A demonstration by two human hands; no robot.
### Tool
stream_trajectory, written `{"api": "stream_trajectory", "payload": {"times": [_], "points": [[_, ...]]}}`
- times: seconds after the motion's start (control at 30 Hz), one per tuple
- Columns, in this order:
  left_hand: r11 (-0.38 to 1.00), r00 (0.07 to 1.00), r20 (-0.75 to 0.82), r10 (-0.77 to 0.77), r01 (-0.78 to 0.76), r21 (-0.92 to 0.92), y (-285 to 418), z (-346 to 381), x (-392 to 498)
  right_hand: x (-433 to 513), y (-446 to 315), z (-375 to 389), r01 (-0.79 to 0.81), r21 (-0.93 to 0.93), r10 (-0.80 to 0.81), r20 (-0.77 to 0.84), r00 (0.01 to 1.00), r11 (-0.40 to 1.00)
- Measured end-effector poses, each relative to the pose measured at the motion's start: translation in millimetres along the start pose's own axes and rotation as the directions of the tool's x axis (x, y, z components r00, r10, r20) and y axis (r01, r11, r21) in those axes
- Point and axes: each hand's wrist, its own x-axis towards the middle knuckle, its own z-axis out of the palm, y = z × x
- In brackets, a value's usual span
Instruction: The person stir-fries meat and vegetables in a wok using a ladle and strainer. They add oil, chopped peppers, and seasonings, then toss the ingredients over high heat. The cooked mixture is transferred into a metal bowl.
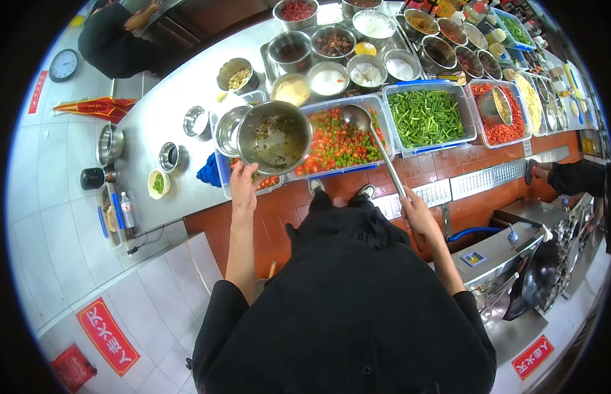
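Observation:
My left hand [244, 189] grips the near rim of a steel pot [274, 138], which holds a thin layer of liquid with dark bits. The pot is above the left side of a plastic tub of chopped red and green peppers [335, 143]. My right hand [417, 213] is closed around the long handle of a steel ladle [357, 116], whose bowl rests at the far part of the peppers. Another steel bowl [227, 130] is just left of the pot, partly hidden by it. To the right stands a tub of cut green stalks [424, 118].
Steel pots of seasonings, one with dark liquid [289, 50], stand behind the tubs. A tub of chopped red peppers [497, 132] is farther right. A blue cloth [209, 171] and small bowls lie left. Two other people are partly visible, upper left and far right. A stove with woks [541, 273] is lower right.

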Motion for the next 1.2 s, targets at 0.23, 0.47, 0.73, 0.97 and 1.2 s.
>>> {"api": "stream_trajectory", "payload": {"times": [0.23, 0.47, 0.73, 0.97, 1.2], "points": [[0.999, 0.997, -0.078, 0.001, -0.004, -0.039, -7.2, -15.4, -11.0, -0.5, 2.0, 10.0, -0.231, 0.134, 0.197, 0.229, 0.953, 0.964], [0.999, 0.997, -0.077, -0.016, 0.013, -0.043, -13.1, -27.9, -9.9, -10.5, 1.0, -5.1, -0.298, 0.421, 0.168, 0.318, 0.933, 0.857], [0.996, 0.995, 0.043, -0.091, 0.091, -0.007, -30.2, 7.2, 4.4, -34.7, 5.2, -0.9, -0.48, 0.859, -0.062, 0.497, 0.866, 0.18], [0.987, 0.985, 0.056, -0.16, 0.161, -0.002, -67.4, 40.7, 11.1, -48.6, 24.4, -3.7, -0.388, 0.91, -0.016, 0.395, 0.919, 0.144], [0.974, 0.976, -0.078, -0.202, 0.192, -0.122, -130.3, 74.9, 36.7, -78.6, 55.7, -86.7, -0.394, 0.91, -0.238, 0.358, 0.903, -0.127]]}}
